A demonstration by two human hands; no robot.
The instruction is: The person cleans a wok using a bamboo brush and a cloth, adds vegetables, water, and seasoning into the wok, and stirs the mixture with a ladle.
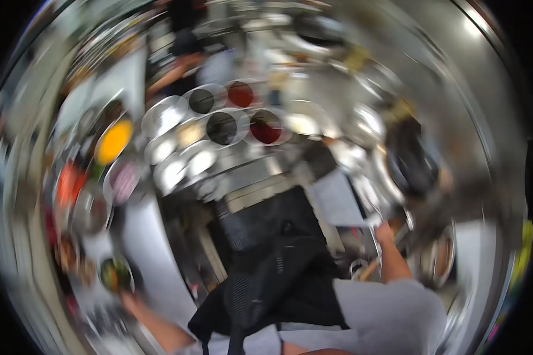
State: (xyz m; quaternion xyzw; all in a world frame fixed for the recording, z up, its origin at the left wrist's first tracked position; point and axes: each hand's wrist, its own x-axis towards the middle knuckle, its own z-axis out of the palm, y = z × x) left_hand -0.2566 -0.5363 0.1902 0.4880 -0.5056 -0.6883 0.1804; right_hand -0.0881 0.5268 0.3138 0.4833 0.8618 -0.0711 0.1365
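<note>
Motion smears the whole head view. At lower left, my left hand [131,303] is closed at the near rim of a small round bowl [115,275] with dark green and orange food in it. Whether the bowl rests on the counter or is lifted, I cannot tell. On the other side, my right hand [385,233] is closed beside the metal range, its fingers around something slim and pale that blur hides. Just below it, a wooden handle [370,269] sticks out by a round metal container [357,270].
Round containers stand ahead, including a dark red one [265,127] and a dark one [222,127]. Along the left counter [145,242] are a yellow-filled bowl [114,142] and orange-red food [71,184]. A black wok [413,157] sits right. Another person [183,62] is at far left.
</note>
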